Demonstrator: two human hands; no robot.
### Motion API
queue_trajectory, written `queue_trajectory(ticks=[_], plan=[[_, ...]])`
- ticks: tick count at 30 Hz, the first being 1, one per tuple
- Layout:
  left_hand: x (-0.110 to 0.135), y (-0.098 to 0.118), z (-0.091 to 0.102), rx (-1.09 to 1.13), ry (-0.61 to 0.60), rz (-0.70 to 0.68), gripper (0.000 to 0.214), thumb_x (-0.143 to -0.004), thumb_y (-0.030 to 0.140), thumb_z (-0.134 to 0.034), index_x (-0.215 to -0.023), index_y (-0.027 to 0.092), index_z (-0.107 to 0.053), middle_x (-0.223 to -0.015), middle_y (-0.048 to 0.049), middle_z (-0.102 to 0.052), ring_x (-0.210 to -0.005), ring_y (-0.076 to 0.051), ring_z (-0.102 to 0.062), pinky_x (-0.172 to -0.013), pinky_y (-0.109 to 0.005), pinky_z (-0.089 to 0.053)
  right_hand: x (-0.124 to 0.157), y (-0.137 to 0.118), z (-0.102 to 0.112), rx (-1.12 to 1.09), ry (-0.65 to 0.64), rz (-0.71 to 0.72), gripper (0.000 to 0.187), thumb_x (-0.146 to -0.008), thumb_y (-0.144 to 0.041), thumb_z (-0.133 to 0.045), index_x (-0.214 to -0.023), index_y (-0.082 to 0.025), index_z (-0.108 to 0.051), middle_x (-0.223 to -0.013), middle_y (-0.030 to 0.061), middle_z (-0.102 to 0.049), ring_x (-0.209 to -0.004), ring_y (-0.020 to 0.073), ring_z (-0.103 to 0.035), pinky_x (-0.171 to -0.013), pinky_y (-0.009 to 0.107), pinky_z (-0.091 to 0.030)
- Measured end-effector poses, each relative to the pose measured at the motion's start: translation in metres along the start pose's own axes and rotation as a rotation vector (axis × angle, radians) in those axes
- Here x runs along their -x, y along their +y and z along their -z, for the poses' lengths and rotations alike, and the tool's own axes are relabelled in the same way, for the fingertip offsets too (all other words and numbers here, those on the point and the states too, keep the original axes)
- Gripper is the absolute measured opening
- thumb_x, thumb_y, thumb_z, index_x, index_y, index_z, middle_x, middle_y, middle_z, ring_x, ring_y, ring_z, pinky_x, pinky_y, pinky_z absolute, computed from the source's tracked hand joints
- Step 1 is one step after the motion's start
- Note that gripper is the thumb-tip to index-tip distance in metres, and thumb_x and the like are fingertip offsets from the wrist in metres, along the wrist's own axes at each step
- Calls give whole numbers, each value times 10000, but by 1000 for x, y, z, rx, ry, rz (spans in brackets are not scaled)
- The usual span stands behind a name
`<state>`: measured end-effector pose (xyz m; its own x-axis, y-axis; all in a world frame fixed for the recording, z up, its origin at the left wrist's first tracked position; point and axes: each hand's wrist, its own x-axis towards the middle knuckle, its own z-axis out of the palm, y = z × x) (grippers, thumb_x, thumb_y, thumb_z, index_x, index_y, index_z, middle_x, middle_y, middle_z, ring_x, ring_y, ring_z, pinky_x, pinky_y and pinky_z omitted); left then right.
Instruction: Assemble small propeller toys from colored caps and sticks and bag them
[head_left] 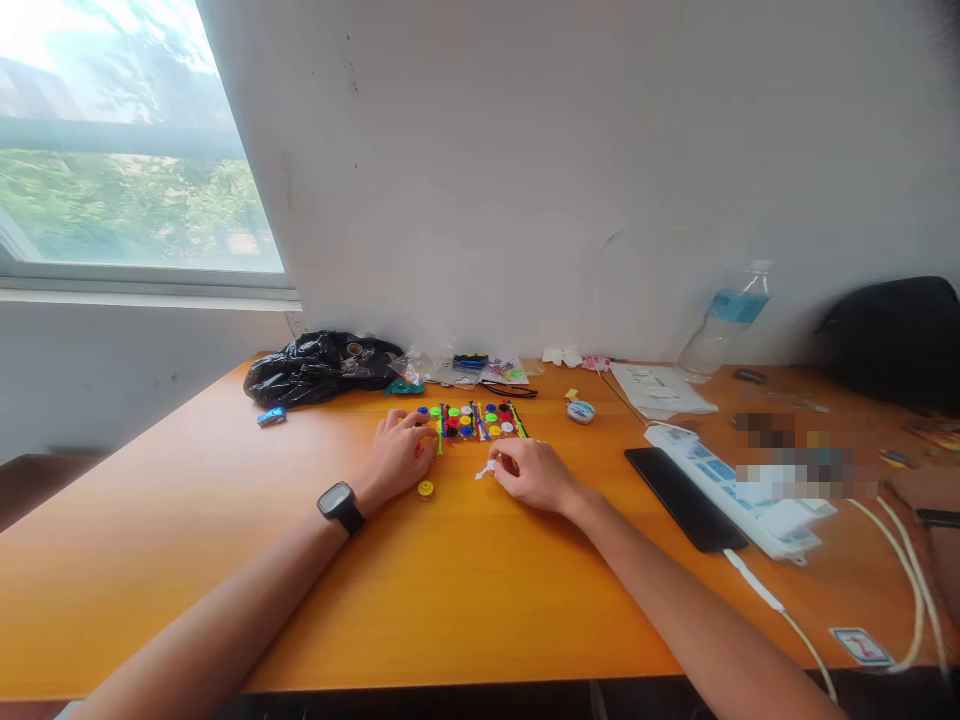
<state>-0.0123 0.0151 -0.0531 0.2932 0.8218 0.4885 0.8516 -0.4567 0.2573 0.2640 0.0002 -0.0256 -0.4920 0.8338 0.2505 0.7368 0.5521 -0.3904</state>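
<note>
My right hand (534,474) pinches a small white plastic piece (484,470) with an arrow-like tip, just above the table. Colourful round discs (466,420) lie in rows on the table, with thin plastic sticks between them, among them a green stick (441,430) and a yellow-black stick (517,420). At the left end of these rows rests my left hand (397,450), fingers loosely spread over the pieces and partly hiding them; its fingertips lie close to the green stick. A single yellow disc (426,490) sits apart, nearer to me. A black watch (342,506) is on the left wrist.
Along the wall lie a black plastic bag (322,368), clear bags (480,370) and papers (660,390). A small blue packet (271,416) is at left, a round tape dispenser (580,411) at right. Farther right are a phone (682,500), power strip (727,490), cables and a bottle (724,325).
</note>
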Motion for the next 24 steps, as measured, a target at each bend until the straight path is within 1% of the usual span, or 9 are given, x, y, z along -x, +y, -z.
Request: queue_trajectory(ticks=[6,9,12,15,17,19,21,23,24], plan=[[-2,5,5,51,2,15,195,-913,200,-620,-777,244,-753,-1062,-41,-756,-1021,-290,-553,-908,-430,-455,-1,3,2,68,37,-82,82,-919,-259,-605,-854,-231,-648,-704,-28,-679,-630,136,-564,-603,266,-291],[-2,8,9,75,21,26,185,-887,173,-622,-751,236,-731,-1012,-49,-758,-999,-285,-558,-881,-413,-450,-1,7,3,116,51,-98,79,-913,-267,-619,-848,-233,-648,-675,-24,-667,-603,144,-554,-596,278,-281],[-2,11,12,72,36,47,162,-881,169,-628,-758,233,-710,-974,-51,-762,-988,-290,-567,-853,-403,-440,-2,6,2,146,119,-76,62,-909,-276,-640,-881,-229,-669,-747,4,-700,-640,167,-586,-615,291,-318],[-1,13,13,53,45,66,123,-885,175,-636,-794,233,-695,-916,-52,-760,-979,-298,-582,-838,-398,-427,1,-7,-4,75,205,59,95,-932,-267,-633,-977,-217,-699,-909,60,-736,-806,216,-654,-720,314,-437],[0,14,11,49,42,77,95,-895,190,-638,-821,232,-680,-883,-49,-758,-986,-303,-596,-843,-398,-418,5,-23,-10,-9,182,231,201,-948,-264,-630,-1126,-209,-706,-1072,100,-742,-1001,250,-665,-885,357,-495],[0,13,9,53,41,90,94,-917,205,-623,-834,234,-658,-878,-44,-761,-1001,-302,-611,-857,-401,-408,9,-39,-18,-72,70,403,379,-969,-297,-632,-1338,-211,-651,-1320,123,-693,-1230,269,-608,-1080,408,-455],[0,12,7,58,55,101,107,-943,211,-595,-847,235,-635,-907,-35,-769,-1007,-293,-624,-871,-403,-400,13,-52,-23,-90,-47,488,512,-982,-383,-644,-1463,-216,-589,-1548,128,-557,-1417,290,-490,-1199,444,-366],[0,10,5,61,78,115,111,-960,214,-574,-861,237,-617,-925,-24,-772,-988,-279,-633,-876,-403,-396,15,-57,-25,-90,-112,510,562,-991,-434,-635,-1500,-205,-568,-1615,123,-493,-1489,298,-417,-1237,454,-317],[0,8,4,64,89,126,110,-965,218,-571,-865,238,-612,-929,-20,-772,-975,-272,-638,-877,-403,-396,15,-57,-25,-91,-126,511,567,-993,-441,-631,-1502,-197,-568,-1602,122,-512,-1488,297,-420,-1238,452,-316]])
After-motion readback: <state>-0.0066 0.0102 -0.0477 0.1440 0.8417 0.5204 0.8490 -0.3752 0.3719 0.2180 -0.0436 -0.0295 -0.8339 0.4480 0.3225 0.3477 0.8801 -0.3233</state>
